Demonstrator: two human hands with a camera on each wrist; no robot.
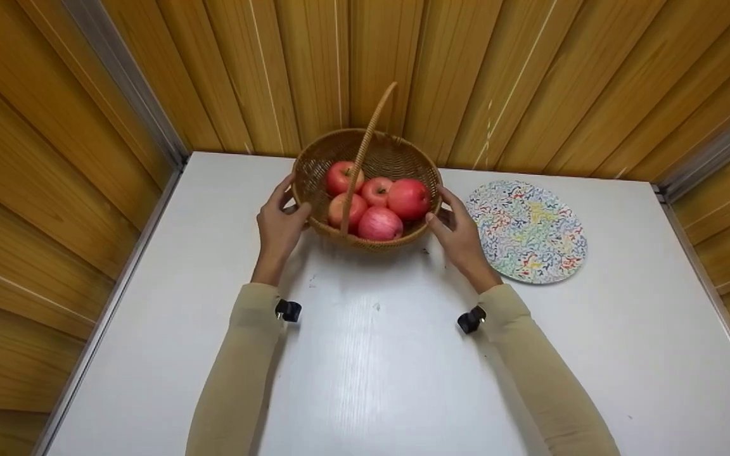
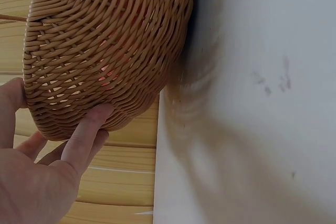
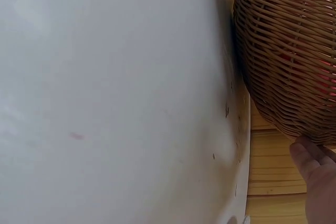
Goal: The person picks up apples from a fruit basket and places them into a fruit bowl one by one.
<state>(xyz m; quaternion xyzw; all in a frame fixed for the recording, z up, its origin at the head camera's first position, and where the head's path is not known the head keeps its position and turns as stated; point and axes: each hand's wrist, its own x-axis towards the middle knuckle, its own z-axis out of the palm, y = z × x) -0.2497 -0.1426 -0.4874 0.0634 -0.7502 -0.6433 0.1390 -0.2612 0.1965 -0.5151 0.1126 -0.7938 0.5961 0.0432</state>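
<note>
A brown wicker basket (image 1: 425, 235) with one tall arched handle (image 1: 365, 142) is at the back of the white table. Several red apples (image 1: 380, 223) lie inside it, and bits of red show through its weave in both wrist views. My left hand (image 1: 281, 221) grips the basket's left side, thumb at the rim and fingers (image 2: 84, 135) against the woven wall. On the opposite side my right hand (image 1: 460, 237) holds it likewise, with fingertips (image 3: 302, 153) under the wall's curve. Whether the basket's bottom touches the table, I cannot tell.
To the right of the basket lies a round plate (image 1: 530, 234) with a multicoloured speckled pattern, close to my right hand. Wood-plank walls (image 1: 466, 82) rise behind and beside the white table (image 1: 365, 380). Small dark marks dot its surface.
</note>
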